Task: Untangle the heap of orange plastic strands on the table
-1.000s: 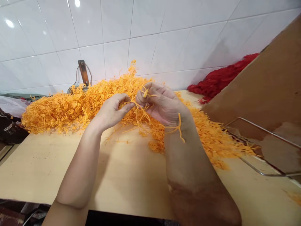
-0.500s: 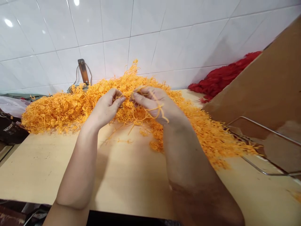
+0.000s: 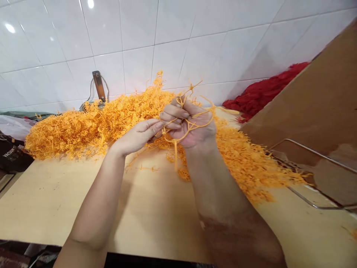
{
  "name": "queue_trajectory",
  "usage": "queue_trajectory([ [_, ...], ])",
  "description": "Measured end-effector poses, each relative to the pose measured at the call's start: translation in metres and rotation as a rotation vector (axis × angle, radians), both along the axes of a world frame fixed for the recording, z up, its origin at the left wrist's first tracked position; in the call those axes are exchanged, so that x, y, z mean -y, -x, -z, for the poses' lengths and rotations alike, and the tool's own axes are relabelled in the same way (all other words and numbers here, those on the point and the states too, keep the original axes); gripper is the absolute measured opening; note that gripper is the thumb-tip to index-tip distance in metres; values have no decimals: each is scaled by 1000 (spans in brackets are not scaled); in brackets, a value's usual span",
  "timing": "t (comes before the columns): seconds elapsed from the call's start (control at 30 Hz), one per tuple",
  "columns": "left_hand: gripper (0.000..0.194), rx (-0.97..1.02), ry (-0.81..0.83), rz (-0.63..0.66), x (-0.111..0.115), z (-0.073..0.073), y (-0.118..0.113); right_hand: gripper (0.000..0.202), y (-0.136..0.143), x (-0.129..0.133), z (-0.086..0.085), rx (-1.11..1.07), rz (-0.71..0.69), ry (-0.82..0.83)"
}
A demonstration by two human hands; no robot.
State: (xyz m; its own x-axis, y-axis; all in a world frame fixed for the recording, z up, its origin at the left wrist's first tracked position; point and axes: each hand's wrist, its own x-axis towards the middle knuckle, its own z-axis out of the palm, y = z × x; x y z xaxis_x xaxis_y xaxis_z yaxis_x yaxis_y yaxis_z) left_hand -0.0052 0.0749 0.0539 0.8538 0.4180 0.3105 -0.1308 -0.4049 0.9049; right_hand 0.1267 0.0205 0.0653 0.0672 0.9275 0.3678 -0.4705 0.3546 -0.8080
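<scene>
Thin orange branching plastic sprigs (image 3: 192,126) hang over the palm and fingers of my right hand (image 3: 189,123), which is turned palm up with its fingers curled in on them. My left hand (image 3: 142,136) pinches the sprigs' left end between thumb and fingers, close against the right fingertips. Both hands are above the table, in front of a long heap of similar orange pieces (image 3: 72,130). The left hand's lower fingers are partly hidden behind its thumb. A few loose orange bits (image 3: 147,168) lie on the table below.
More orange pieces (image 3: 245,160) spread to the right over the wooden table (image 3: 156,216). A cardboard sheet (image 3: 312,123) leans at the right beside a metal wire frame (image 3: 315,150). Behind it lies a red pile (image 3: 267,91). An upright brown handle (image 3: 99,85) stands by the tiled wall.
My right hand has rolled from palm down to palm up, with the orange sprigs now draped across it. The left hand has shifted right and slightly down, meeting the right fingers.
</scene>
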Motion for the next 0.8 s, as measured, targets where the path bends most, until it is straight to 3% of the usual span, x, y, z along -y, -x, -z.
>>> queue_trajectory([
  [0.1,54,225,178,95,-2,6,0,39,0,3,0,-48,-56,-68],
  [0.23,49,375,269,-8,6,-9,14,47,-10,5,2,-185,-28,-186],
  [0.33,25,299,321,-56,6,-20,23,55,-18,7,2,-119,62,-191],
  [0.4,10,213,351,-119,2,-20,21,58,-20,9,3,-13,109,-177],
  [0.5,10,58,346,-228,-2,-10,9,62,-19,10,5,90,70,-167],
  [0.6,11,-42,350,-249,2,-1,-6,65,-18,9,7,92,-22,-157],
  [0.7,31,-34,326,-301,11,3,-18,63,-17,9,10,144,-44,-142],
  [0.8,35,22,282,-391,14,5,-26,62,-16,10,10,222,-56,-133],
])
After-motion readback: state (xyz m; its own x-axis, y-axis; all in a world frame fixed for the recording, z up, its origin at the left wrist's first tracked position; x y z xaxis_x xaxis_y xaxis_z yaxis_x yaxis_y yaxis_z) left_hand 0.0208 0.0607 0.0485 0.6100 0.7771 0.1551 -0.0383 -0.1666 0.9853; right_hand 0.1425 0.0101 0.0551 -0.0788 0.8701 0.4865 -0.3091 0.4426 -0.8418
